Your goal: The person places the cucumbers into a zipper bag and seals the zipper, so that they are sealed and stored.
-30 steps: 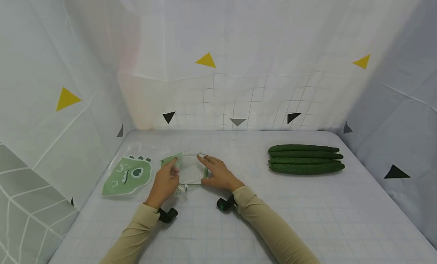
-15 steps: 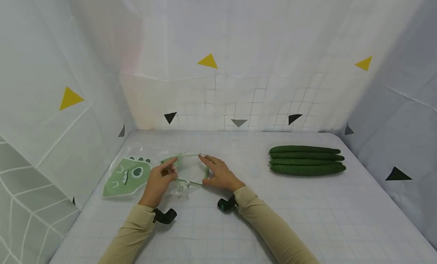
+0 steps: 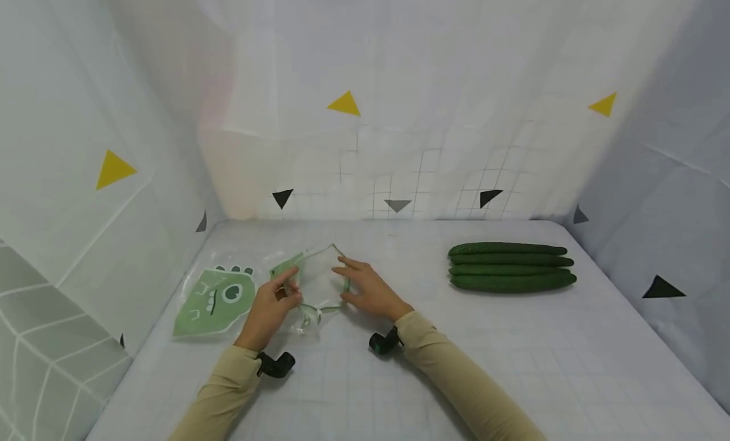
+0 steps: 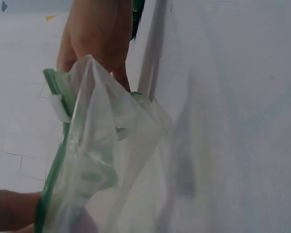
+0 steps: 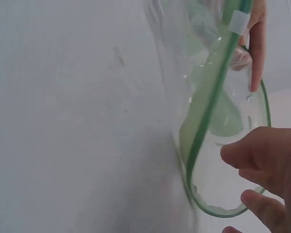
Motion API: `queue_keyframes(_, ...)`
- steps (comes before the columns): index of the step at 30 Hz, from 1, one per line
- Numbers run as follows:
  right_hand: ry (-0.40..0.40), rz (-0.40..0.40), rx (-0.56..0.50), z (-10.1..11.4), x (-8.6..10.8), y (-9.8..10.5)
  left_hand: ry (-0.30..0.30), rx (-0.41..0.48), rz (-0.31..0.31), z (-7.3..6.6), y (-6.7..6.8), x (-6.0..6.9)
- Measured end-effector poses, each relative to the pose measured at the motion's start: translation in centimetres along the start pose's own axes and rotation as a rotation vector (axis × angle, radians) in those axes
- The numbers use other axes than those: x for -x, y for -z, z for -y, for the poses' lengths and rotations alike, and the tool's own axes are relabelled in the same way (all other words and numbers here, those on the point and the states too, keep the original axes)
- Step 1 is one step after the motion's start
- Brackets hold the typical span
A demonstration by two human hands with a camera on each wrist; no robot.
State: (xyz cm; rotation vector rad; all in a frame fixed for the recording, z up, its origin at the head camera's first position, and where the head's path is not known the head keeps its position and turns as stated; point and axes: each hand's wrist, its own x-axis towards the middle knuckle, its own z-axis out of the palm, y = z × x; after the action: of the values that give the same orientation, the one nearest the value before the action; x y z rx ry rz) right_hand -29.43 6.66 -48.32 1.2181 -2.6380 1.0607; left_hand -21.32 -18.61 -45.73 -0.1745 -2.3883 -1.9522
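A clear plastic bag [image 3: 219, 301] with a green one-eyed monster print lies on the table, its green-rimmed mouth spread towards the right. My left hand [image 3: 267, 311] is at the left part of the mouth, index finger extended. My right hand [image 3: 373, 290] is at the right end of the rim, fingers apart. In the right wrist view the right hand [image 5: 271, 170] has its fingertips around the looped rim, and a straight left finger [image 5: 256, 58] lies by the far side. The left wrist view shows the bag [image 4: 102, 160] peaked below the right hand [image 4: 97, 34].
Several long green cucumbers [image 3: 513, 268] lie side by side at the right of the white table [image 3: 445, 365]. White sheets [image 3: 456, 61] with yellow and dark triangles stand behind and at both sides.
The far rim of the bag's mouth has risen into a peak. My right hand has shifted slightly right, its fingers lower on the rim; my left hand has drawn slightly left and down.
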Motion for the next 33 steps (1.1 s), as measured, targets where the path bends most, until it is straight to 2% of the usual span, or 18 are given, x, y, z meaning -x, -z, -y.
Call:
queue_keyframes(5, -0.024, -0.001, -0.028, 0.4, 0.9, 1.9, -0.001, -0.035, 0.004, -0.1, 0.0, -0.1)
queue_keyframes(14, -0.075, -0.030, 0.041, -0.3, 3.9, 6.8, 0.004, -0.098, -0.003, -0.1, -0.1, -0.1)
queue_keyframes(23, -0.143, -0.073, 0.129, -2.5, 7.7, 11.8, 0.017, -0.106, 0.011, -0.1, -0.1, -0.2)
queue_keyframes(33, -0.247, -0.158, 0.237, -6.4, 13.7, 17.7, 0.014, -0.104, 0.010, -0.2, -0.1, 0.1)
